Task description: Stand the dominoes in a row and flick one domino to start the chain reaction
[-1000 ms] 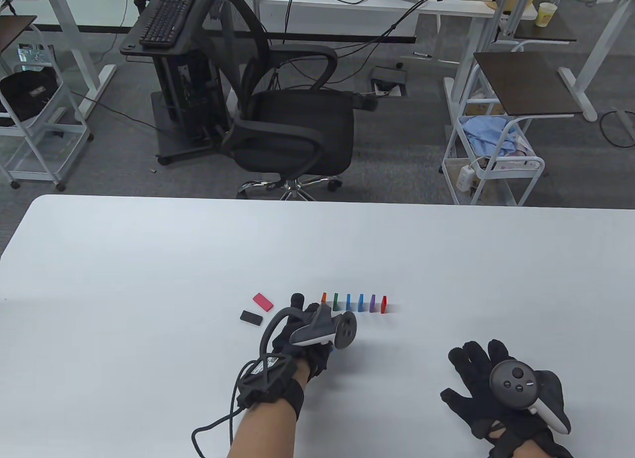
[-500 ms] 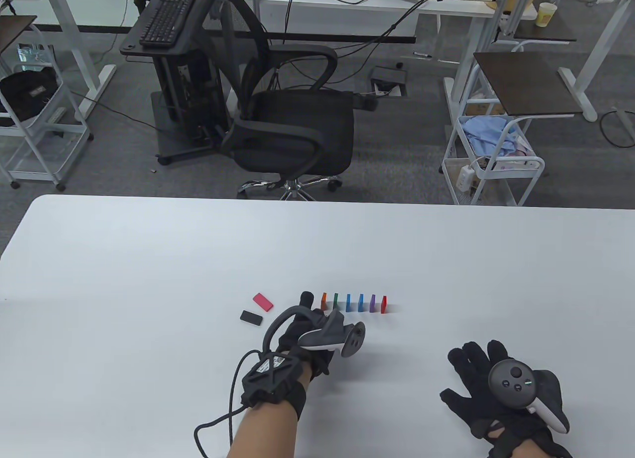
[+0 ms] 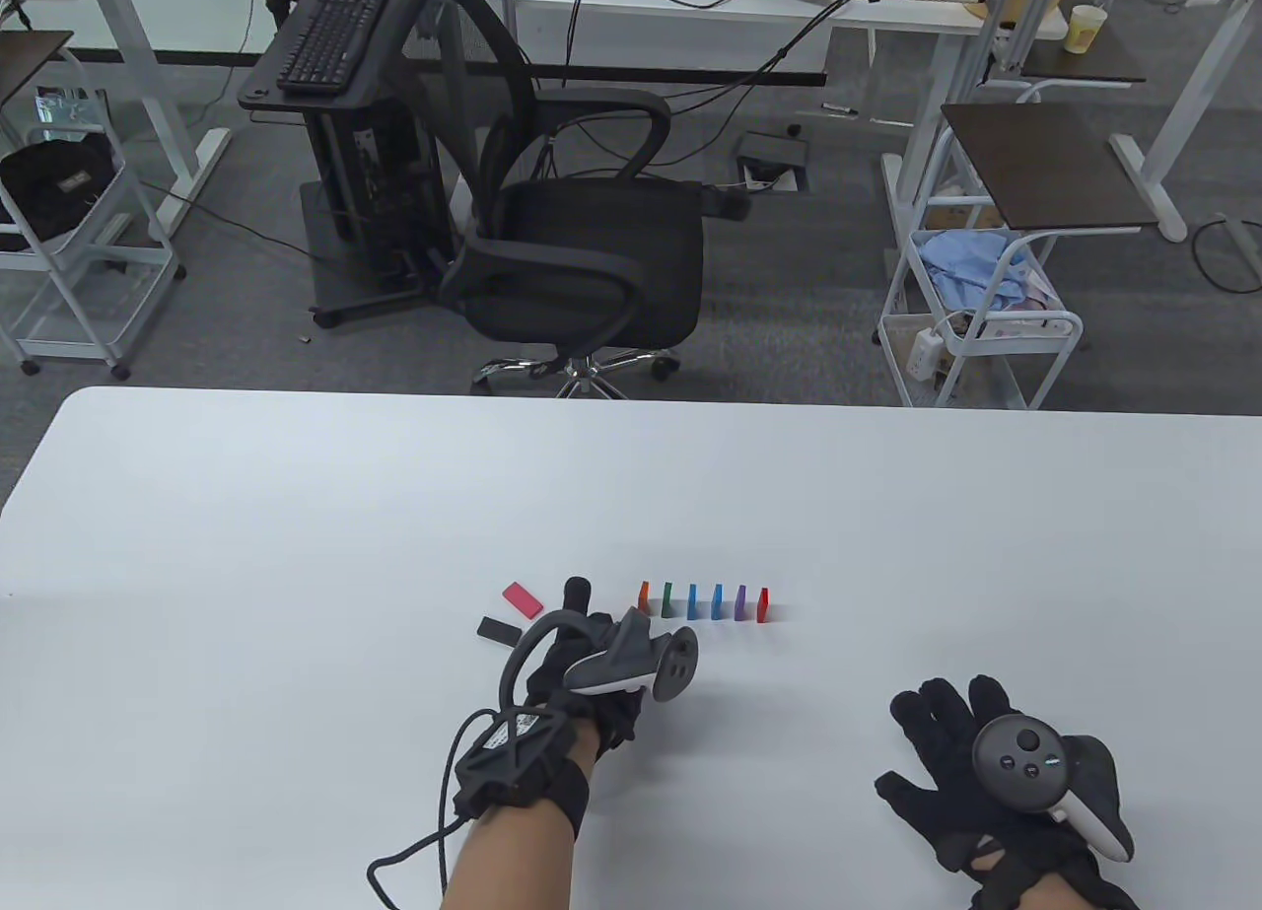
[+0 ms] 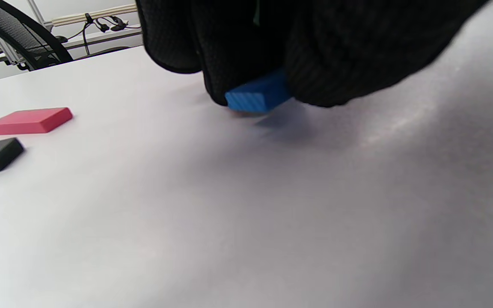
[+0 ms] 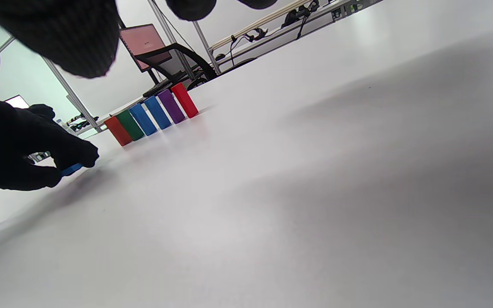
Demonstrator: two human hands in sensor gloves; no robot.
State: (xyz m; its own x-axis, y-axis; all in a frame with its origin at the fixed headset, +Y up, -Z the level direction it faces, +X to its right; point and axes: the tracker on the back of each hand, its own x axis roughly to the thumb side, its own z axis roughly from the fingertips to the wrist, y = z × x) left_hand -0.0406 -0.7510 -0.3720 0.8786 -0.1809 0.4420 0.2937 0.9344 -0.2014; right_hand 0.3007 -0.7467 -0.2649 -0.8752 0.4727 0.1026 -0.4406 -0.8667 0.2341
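We see the left hand (image 3: 592, 654) pinching a blue domino (image 4: 257, 94) low over the worktop (image 3: 296, 516), just left of the upright row (image 3: 705, 601) of six dominoes near the front edge. A red domino (image 3: 523, 598) and a black domino (image 3: 499, 630) lie flat farther left. The right hand (image 3: 986, 772) rests flat, fingers spread, well apart toward the front right corner.

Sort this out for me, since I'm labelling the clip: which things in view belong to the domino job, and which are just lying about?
Job:
standing row of dominoes
blue domino pinched in the left hand
pink domino, lying flat
black domino, lying flat

Lying about:
office chair
keyboard
paper cup
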